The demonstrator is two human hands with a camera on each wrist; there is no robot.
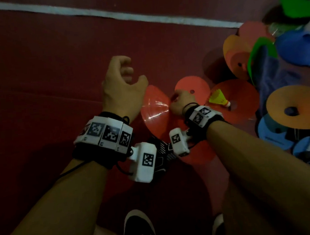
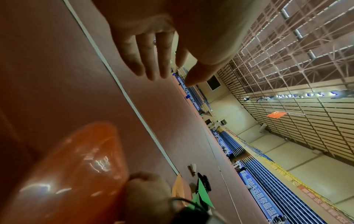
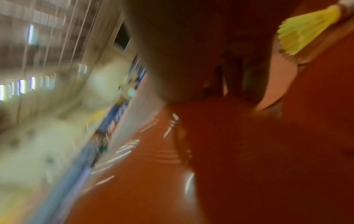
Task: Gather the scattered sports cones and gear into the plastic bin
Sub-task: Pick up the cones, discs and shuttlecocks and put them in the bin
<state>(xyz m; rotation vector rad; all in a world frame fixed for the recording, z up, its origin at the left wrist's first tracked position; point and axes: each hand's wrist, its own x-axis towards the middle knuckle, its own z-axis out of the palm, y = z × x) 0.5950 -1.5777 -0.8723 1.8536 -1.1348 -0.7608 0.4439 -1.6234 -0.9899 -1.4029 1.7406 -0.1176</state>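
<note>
1. Head view: the right hand (image 1: 179,104) is down among the cones, fingers curled on the edge of a red cone (image 1: 155,108) tipped up on its side above the dark red floor (image 1: 43,71). The left hand (image 1: 121,82) hangs in the air beside it, fingers loosely curled, holding nothing. A yellow shuttlecock (image 1: 218,97) lies on another red disc just right of the right hand. Orange, green and blue cones are piled at the right edge. No bin shows.

2. Left wrist view: the left hand (image 2: 153,50) has relaxed fingers, nothing in them, with the white court line (image 2: 122,91) behind. Below, the red cone (image 2: 76,174) is gripped by the right hand (image 2: 145,192).

3. Right wrist view: badly blurred. The right hand (image 3: 191,53) is dark against the red cone (image 3: 249,159); its grip can't be read here. The yellow shuttlecock (image 3: 304,33) sits top right.
</note>
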